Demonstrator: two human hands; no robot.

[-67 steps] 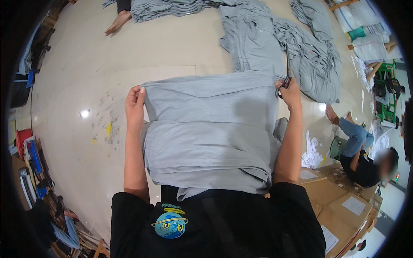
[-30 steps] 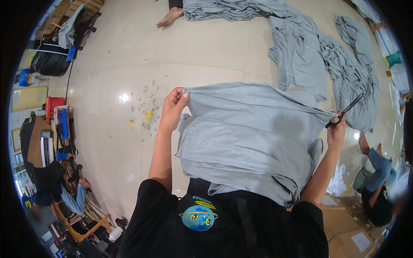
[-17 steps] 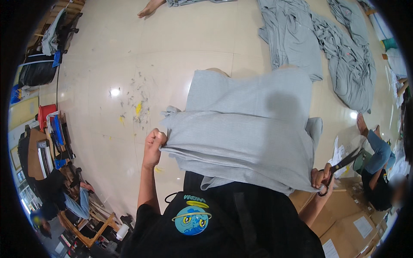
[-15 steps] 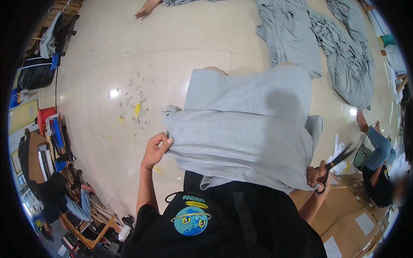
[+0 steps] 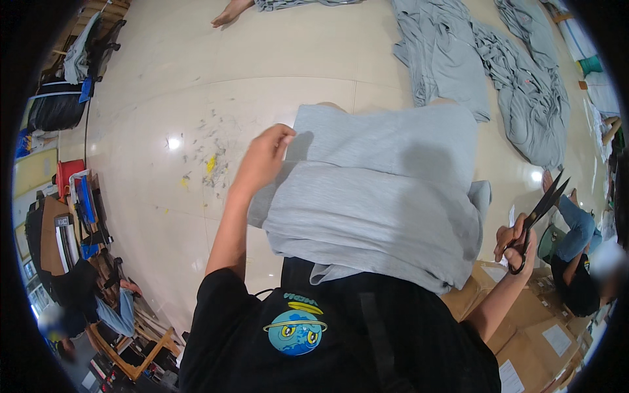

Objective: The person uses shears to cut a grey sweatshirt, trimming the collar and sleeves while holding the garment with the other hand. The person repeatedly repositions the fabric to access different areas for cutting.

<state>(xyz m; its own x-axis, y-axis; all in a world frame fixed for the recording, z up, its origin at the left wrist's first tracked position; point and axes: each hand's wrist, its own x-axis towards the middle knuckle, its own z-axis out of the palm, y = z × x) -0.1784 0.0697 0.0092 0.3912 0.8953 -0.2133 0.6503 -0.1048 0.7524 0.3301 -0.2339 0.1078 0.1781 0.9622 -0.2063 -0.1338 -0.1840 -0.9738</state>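
Observation:
A folded light-grey knit fabric [image 5: 373,196] is spread over my lap, its layers bunched toward my body. Just above its upper-left part is my left hand [image 5: 265,157], fingers loosely bent and apart, with nothing visible in them; its shadow falls on the cloth. Beside the fabric's right edge, my right hand [image 5: 514,245] grips the handles of black scissors [image 5: 542,206]. The blades point up and away from me, slightly parted.
Grey fabric piles [image 5: 439,59] lie on the tiled floor beyond me. A co-worker [image 5: 570,275] sits at right by cardboard boxes [image 5: 524,321]. Another person's bare foot [image 5: 229,14] shows above. Yellow and grey scraps [image 5: 211,164] lie left. Wooden items, bags and another person [image 5: 78,295] line the left.
My left hand has let go of the fabric's near-left edge and moved up. My right hand has released the near-right edge and lifted slightly with the scissors.

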